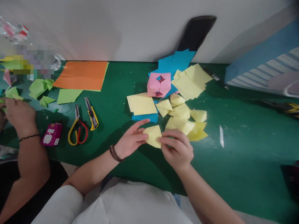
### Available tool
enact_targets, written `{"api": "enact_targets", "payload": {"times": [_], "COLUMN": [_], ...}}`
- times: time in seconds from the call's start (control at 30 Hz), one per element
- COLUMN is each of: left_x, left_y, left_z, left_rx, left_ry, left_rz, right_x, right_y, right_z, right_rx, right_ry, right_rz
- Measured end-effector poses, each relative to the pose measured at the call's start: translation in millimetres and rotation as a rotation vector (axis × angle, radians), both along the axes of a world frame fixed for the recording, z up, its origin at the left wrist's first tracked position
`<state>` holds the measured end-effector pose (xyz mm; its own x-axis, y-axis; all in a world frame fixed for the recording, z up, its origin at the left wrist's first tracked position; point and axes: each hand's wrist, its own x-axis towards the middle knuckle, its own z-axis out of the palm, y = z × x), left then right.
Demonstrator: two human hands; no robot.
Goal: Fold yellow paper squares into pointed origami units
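Note:
A small folded piece of pale yellow paper (153,136) is held between both hands above the green table's near part. My left hand (132,139) pinches its left edge with the thumb, the index finger reaching out past it. With thumb and fingertips, my right hand (177,149) grips the right edge. Just beyond lie several folded yellow pieces (181,111), a stack of flat yellow sheets (142,104) on blue paper (146,117), and a pink folded paper form (159,84) with openings. More yellow sheets (192,81) rest on blue sheets (175,63) behind.
Red-and-yellow scissors (78,129), a yellow cutter (92,115) and a purple box (52,133) lie left. Orange sheets (81,75) are behind them. Another person's hand (20,115) is at far left. A phone (196,32) leans on the wall; a white strip (221,136) lies right.

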<state>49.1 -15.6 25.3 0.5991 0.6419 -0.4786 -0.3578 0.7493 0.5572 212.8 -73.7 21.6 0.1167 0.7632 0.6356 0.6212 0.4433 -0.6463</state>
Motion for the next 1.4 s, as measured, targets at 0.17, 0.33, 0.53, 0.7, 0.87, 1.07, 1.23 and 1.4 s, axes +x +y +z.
{"api": "enact_targets", "payload": {"times": [0.17, 0.33, 0.53, 0.7, 0.87, 1.07, 1.23, 1.4], "left_x": [2, 3, 3, 4, 4, 4, 3, 3], "left_y": [0, -3, -2, -1, 0, -1, 0, 0], "left_z": [-2.0, -3.6, -3.8, -4.4, -6.3, -11.0, -11.0, -10.6], "left_rx": [0.154, 0.251, 0.154, 0.099, 0.052, 0.054, -0.019, -0.075], "left_ry": [0.075, 0.157, 0.07, 0.061, 0.013, -0.002, -0.04, -0.091], "left_rz": [0.114, 0.059, 0.005, -0.005, -0.055, -0.072, -0.072, -0.084], "right_x": [-3, -6, -5, -5, -3, -2, 0, 0], "right_y": [2, 4, 5, 7, 10, 10, 11, 10], "right_z": [-5.8, -10.9, -8.8, -7.6, -8.8, -10.0, -8.3, -9.2], "right_rx": [-0.332, -0.59, -0.715, -0.755, -0.78, -0.788, -0.839, -0.845], "right_ry": [0.524, 0.811, 0.875, 0.907, 0.974, 0.963, 1.003, 1.034], "right_rz": [0.156, 0.284, 0.346, 0.366, 0.4, 0.401, 0.402, 0.4]}}
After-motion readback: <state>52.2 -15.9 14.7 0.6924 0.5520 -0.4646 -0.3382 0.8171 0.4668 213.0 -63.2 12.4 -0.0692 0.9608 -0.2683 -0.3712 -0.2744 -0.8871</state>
